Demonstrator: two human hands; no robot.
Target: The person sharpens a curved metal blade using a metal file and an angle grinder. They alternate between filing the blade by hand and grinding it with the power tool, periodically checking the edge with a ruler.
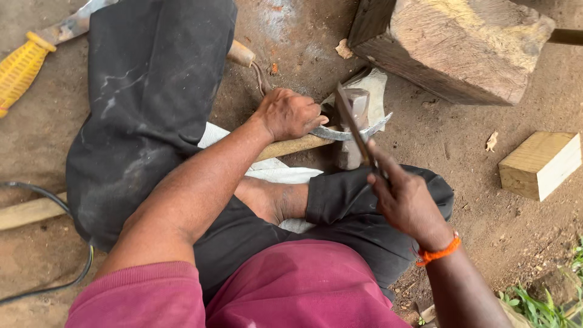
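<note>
Log: a big rough wooden block (461, 45) lies on the dirt at top right.
Small block: a pale sawn wood block (540, 164) sits well apart, at right.
Yellow handle: a ribbed tool grip (19, 70) at top left.
Cable: a black cord (54, 243) curves along the left.
Grass: green blades (540, 307) at bottom right.

Dull metal sickle blade (349, 132) w/ smooth wood handle (291, 146) (rough block (461, 48)).

The left hand (290, 113) grips a curved sickle blade (349, 132) by its wooden handle (291, 147), pressing it on a small iron anvil (354, 127) set in the dirt ground (461, 158). The right hand (405, 200), with an orange wristband (438, 252), holds a flat file (354, 126) slanted across the blade. A wooden block (540, 164) lies near the ground's right edge, a big log (455, 45) at the top edge.
</note>
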